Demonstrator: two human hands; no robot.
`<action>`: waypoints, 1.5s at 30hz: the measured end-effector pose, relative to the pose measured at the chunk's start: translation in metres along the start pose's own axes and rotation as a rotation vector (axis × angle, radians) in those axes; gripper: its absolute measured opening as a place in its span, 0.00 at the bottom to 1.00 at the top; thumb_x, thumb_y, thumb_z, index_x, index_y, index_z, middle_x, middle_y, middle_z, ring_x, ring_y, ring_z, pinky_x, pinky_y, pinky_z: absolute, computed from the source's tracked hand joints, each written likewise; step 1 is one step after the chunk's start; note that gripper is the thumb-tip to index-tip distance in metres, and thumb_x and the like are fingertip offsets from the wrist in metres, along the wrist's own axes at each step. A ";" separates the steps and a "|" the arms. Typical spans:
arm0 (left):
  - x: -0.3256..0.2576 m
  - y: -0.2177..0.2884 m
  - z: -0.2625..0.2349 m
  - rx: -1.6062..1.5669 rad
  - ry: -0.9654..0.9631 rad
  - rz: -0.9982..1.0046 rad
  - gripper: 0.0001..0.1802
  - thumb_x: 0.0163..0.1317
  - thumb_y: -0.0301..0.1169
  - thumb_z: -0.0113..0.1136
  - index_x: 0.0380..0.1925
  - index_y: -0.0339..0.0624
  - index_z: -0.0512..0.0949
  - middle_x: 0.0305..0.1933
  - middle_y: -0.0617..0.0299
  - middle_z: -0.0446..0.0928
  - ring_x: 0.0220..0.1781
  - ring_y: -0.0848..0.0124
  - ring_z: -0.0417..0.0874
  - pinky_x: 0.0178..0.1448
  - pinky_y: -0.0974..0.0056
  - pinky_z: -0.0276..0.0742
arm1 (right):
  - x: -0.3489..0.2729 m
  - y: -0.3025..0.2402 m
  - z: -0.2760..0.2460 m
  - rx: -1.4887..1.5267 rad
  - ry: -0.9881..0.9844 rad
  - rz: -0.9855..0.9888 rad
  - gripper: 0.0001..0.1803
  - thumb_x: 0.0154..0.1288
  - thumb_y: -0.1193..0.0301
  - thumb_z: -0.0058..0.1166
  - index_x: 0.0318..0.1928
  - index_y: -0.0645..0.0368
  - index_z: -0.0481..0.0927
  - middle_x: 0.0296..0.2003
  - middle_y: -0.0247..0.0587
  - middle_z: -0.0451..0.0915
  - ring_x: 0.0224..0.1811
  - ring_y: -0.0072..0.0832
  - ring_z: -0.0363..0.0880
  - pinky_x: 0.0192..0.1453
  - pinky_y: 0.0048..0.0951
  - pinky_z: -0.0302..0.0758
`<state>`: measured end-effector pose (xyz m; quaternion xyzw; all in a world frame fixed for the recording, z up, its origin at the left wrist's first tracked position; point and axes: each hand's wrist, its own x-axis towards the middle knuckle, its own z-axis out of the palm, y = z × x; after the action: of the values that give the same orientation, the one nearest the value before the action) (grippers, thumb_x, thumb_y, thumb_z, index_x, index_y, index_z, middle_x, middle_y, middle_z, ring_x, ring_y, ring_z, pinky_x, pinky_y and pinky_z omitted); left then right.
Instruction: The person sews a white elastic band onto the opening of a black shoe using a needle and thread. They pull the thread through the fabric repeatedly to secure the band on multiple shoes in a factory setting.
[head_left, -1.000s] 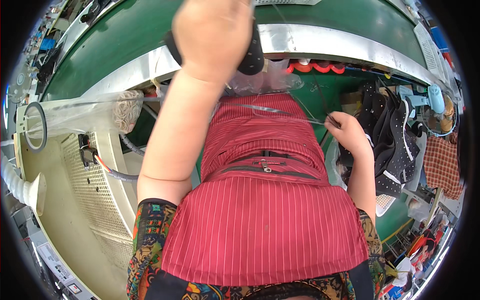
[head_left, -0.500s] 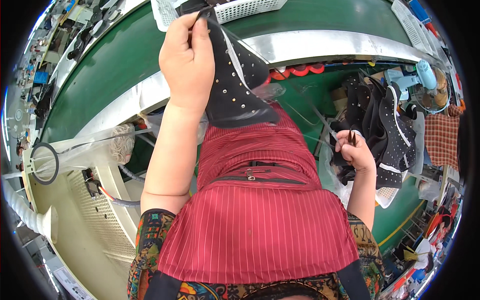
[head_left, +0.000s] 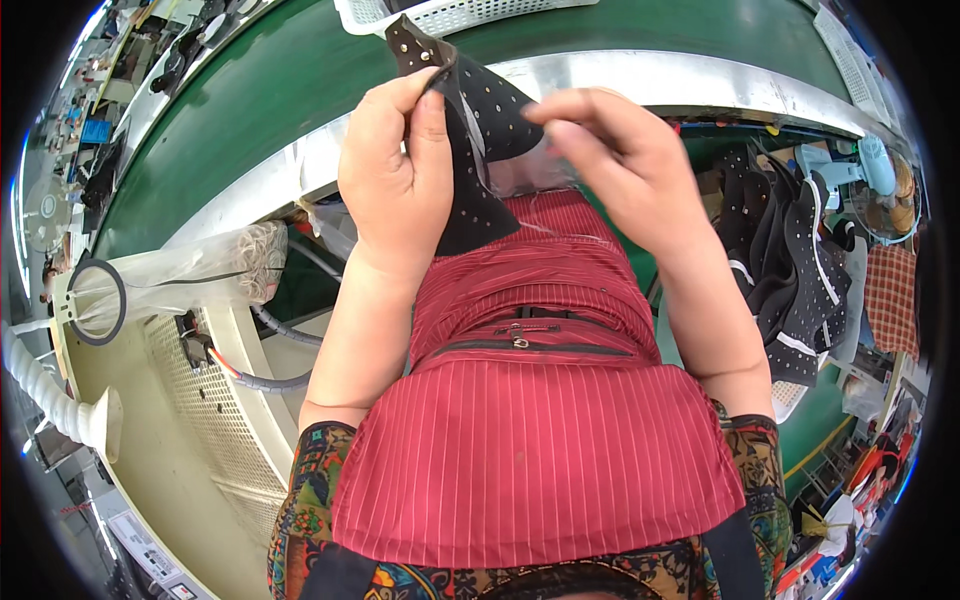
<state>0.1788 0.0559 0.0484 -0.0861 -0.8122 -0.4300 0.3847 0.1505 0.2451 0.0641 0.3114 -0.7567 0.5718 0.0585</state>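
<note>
My left hand (head_left: 395, 170) pinches a black studded piece of material (head_left: 497, 112) between thumb and fingers, holding it up above my lap. Small shiny studs dot the piece, and a pale strip runs along its fold. Its lower part hangs down to my red striped apron (head_left: 530, 450). My right hand (head_left: 635, 165) is at the piece's right edge, thumb and fingers bent close together. Whatever those fingers hold is too small or hidden to make out. Clear film (head_left: 530, 172) shows just below them.
A green belt with a metal edge (head_left: 640, 78) crosses ahead, bearing a white basket (head_left: 450, 18). More black studded pieces (head_left: 790, 270) hang in a pile at right, near a blue fan (head_left: 875, 165). At left, a clear bag (head_left: 190, 268) hangs from a black ring (head_left: 97, 302).
My right hand has come from the pile at right up to the held piece; the dark pointed tool seen in it no longer shows. My left hand has lowered slightly, and the piece has turned.
</note>
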 end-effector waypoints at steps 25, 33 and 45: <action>-0.011 -0.002 -0.023 -0.379 0.057 -0.466 0.11 0.65 0.26 0.54 0.45 0.36 0.79 0.37 0.64 0.80 0.35 0.82 0.77 0.40 0.75 0.74 | 0.046 -0.022 0.043 0.147 -0.170 0.171 0.08 0.61 0.74 0.58 0.38 0.65 0.80 0.26 0.25 0.76 0.28 0.10 0.68 0.32 0.14 0.65; -0.012 -0.006 -0.022 -0.316 0.053 -0.421 0.11 0.64 0.26 0.55 0.45 0.36 0.79 0.36 0.63 0.81 0.36 0.81 0.77 0.40 0.75 0.74 | 0.048 -0.017 0.052 0.105 -0.114 0.175 0.08 0.60 0.72 0.58 0.35 0.66 0.79 0.21 0.28 0.74 0.24 0.11 0.66 0.27 0.18 0.65; -0.012 -0.006 -0.023 -0.338 0.071 -0.440 0.10 0.63 0.26 0.56 0.43 0.35 0.80 0.36 0.63 0.81 0.36 0.81 0.78 0.40 0.76 0.73 | 0.051 -0.015 0.060 0.096 -0.069 0.180 0.09 0.59 0.71 0.57 0.32 0.66 0.78 0.18 0.27 0.72 0.22 0.12 0.64 0.25 0.20 0.64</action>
<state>0.1966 0.0373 0.0442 0.0445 -0.7143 -0.6351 0.2905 0.1342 0.1685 0.0789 0.2641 -0.7548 0.5994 -0.0343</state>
